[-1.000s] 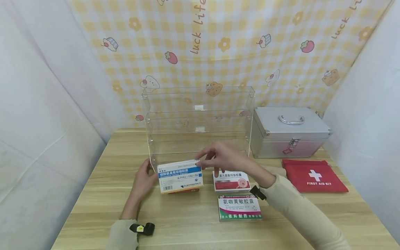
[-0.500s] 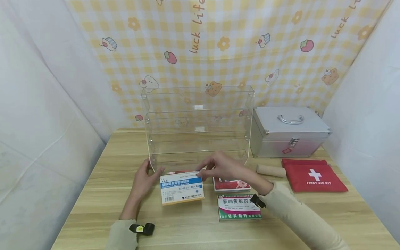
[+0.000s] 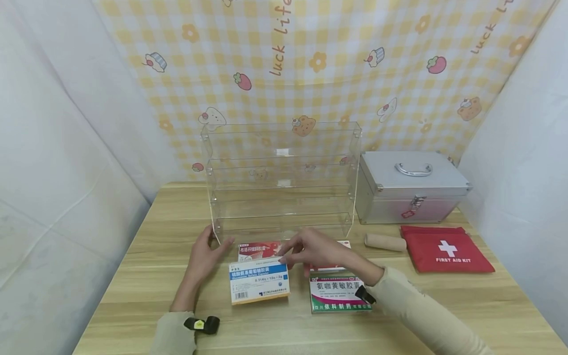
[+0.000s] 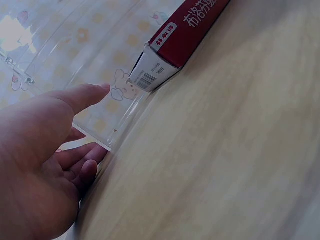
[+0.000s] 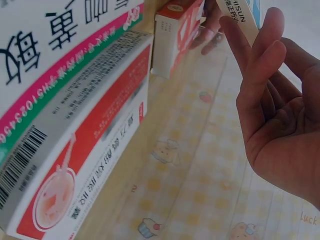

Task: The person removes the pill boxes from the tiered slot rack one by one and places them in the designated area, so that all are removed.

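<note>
My right hand (image 3: 312, 251) pinches a blue-and-white medicine box (image 3: 259, 282) by its upper right corner. That box is tilted and hides the lower part of a red ibuprofen box (image 3: 259, 249) behind it. In the right wrist view only a pale end of the pinched medicine box (image 5: 242, 20) shows between the fingers. My left hand (image 3: 203, 259) is at the lower left corner of a clear acrylic display rack (image 3: 284, 220). In the left wrist view its thumb points free, and its other fingers bend against the outer side of the rack's edge (image 4: 107, 145).
A red-and-white medicine box (image 3: 343, 268), partly covered by my right hand, lies behind a green-and-pink one (image 3: 339, 301). Farther right are a cardboard-coloured roll (image 3: 385, 242), a red first aid pouch (image 3: 443, 261) and a silver case (image 3: 412, 192) with a handle.
My right hand has brought the blue-and-white medicine box down toward the front of the table, away from the rack, uncovering the red ibuprofen box. My left hand stays in place.
</note>
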A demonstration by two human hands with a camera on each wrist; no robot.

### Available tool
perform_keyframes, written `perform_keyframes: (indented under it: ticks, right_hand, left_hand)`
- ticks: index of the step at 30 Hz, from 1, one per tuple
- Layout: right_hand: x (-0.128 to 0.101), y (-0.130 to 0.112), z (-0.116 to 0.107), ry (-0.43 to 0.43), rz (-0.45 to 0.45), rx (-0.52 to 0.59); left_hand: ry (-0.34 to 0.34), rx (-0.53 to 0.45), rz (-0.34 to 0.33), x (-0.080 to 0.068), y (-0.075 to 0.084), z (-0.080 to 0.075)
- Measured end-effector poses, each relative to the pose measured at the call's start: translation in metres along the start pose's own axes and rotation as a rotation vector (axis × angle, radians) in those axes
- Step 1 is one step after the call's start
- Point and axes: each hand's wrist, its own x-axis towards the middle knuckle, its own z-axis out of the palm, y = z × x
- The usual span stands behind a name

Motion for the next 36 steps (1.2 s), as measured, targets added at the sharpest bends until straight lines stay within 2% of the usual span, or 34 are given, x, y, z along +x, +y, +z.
perform_keyframes:
  ticks: [9, 14, 27, 36]
  right_hand:
    - [0.0, 0.009, 0.01, -0.037, -0.021, 0.036]
    - [-0.002, 0.012, 0.013, -0.053, 0.002, 0.05]
    - [-0.004, 0.022, 0.02, -0.082, -0.003, 0.027]
    - [-0.004, 0.026, 0.027, -0.066, 0.022, -0.003]
  left_hand:
    - [0.005, 0.012, -0.011, 0.0, -0.001, 0.0]
    - [0.002, 0.015, -0.023, 0.0, 0.001, 0.0]
    - [-0.003, 0.006, -0.033, -0.001, 0.002, 0.0]
    - [-0.005, -0.007, -0.029, -0.001, 0.002, 0.0]
